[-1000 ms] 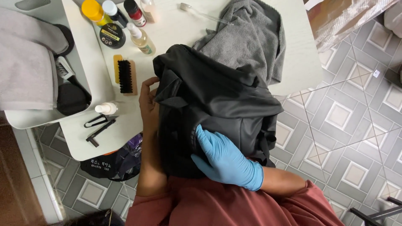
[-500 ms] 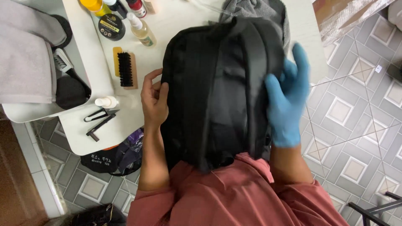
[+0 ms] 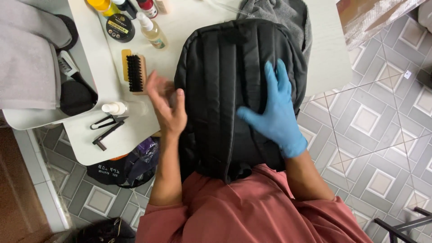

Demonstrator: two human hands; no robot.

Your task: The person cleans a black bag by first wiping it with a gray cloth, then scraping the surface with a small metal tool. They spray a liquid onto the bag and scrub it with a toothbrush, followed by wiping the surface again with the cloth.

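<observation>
A black backpack (image 3: pixel 225 90) lies flat on the white table (image 3: pixel 324 54), its padded back side up and its lower end hanging over my lap. My right hand (image 3: pixel 274 112), in a blue glove, rests flat on the backpack's right half with fingers spread. My bare left hand (image 3: pixel 166 105) hovers blurred at the backpack's left edge, fingers apart and holding nothing.
A wooden brush (image 3: pixel 134 72) lies left of the backpack. A spray bottle (image 3: pixel 152 30), a round tin (image 3: pixel 119 28) and other bottles stand at the far left. A grey cloth (image 3: pixel 274 11) lies behind the backpack. Black tools (image 3: pixel 105 128) and a small white bottle (image 3: pixel 114 108) sit near the edge.
The backpack went from crumpled to flat with its back side up. My right hand moved from its right side onto its middle; my left hand lifted off its left edge.
</observation>
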